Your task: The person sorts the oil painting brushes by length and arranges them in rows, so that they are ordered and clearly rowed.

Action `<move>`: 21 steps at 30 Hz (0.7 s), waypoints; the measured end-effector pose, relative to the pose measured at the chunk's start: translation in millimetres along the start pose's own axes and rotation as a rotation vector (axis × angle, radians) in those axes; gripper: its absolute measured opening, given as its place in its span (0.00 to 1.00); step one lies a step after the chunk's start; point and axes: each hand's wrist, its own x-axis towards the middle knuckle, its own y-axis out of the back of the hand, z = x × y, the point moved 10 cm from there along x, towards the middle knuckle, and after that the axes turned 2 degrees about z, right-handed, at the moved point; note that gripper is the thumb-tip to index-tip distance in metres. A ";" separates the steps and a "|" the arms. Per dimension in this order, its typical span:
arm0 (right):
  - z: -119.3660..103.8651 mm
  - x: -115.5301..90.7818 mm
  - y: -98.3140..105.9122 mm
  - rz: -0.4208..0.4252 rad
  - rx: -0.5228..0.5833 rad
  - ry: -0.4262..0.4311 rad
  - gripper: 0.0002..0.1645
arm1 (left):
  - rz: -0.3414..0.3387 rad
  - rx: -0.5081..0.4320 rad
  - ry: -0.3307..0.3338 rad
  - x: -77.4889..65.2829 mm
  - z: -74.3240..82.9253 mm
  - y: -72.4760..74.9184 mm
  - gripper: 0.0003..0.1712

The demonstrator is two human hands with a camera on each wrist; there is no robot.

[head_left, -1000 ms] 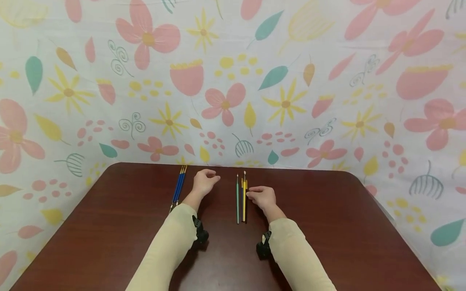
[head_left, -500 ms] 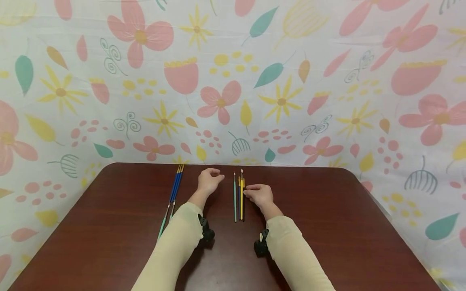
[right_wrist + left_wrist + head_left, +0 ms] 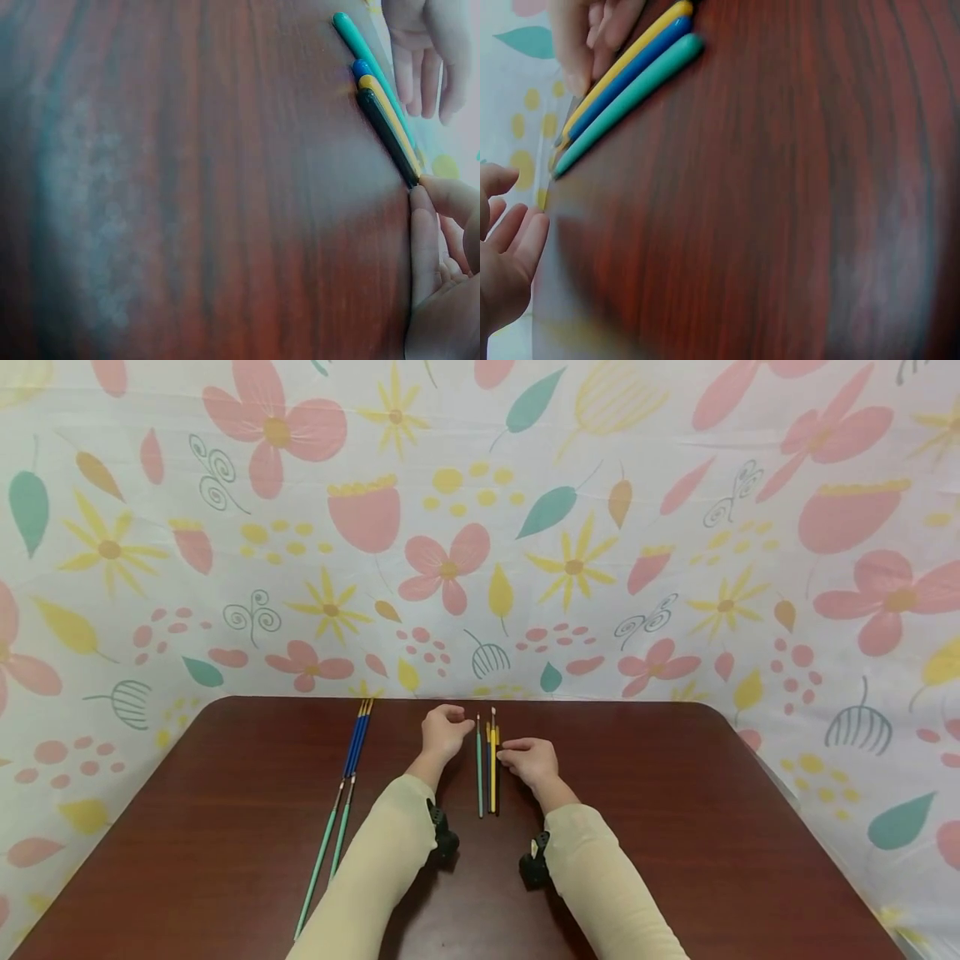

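Note:
Near the middle of the table lies a small group of paintbrushes side by side: a green paintbrush [image 3: 480,777], a blue paintbrush [image 3: 630,79], a yellow paintbrush [image 3: 492,772] and a black paintbrush [image 3: 386,135]. My right hand [image 3: 532,762] pinches the black paintbrush near its bristle end, between thumb and index finger. To the left of the group hovers my left hand [image 3: 442,732], fingers loosely bent and holding nothing. Its fingertips are close to the green paintbrush's tip in the head view; a gap shows in the left wrist view.
Several blue paintbrushes [image 3: 358,739] lie together at the table's back left. Two more green paintbrushes [image 3: 318,860] lie in front of them, one partly behind the left sleeve. A floral cloth [image 3: 450,527] hangs behind the brown table [image 3: 652,793].
My left hand has moved right, toward the middle group of paintbrushes, uncovering the green ones at left. My right hand stays at the black paintbrush. The head view has shifted slightly.

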 end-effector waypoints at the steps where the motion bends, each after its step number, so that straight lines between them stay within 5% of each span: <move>1: 0.0 -0.1 -0.1 0.001 0.000 -0.002 0.14 | 0.003 -0.011 0.004 -0.2 -0.3 -2.2 0.18; 16: -2.6 -4.4 -1.4 -0.003 -0.023 0.013 0.13 | 0.209 -0.095 0.116 -5.2 -11.0 -15.0 0.16; 21: -3.7 -2.5 0.8 0.013 -0.036 0.017 0.13 | 0.227 -0.085 0.129 -5.9 -10.1 -22.1 0.16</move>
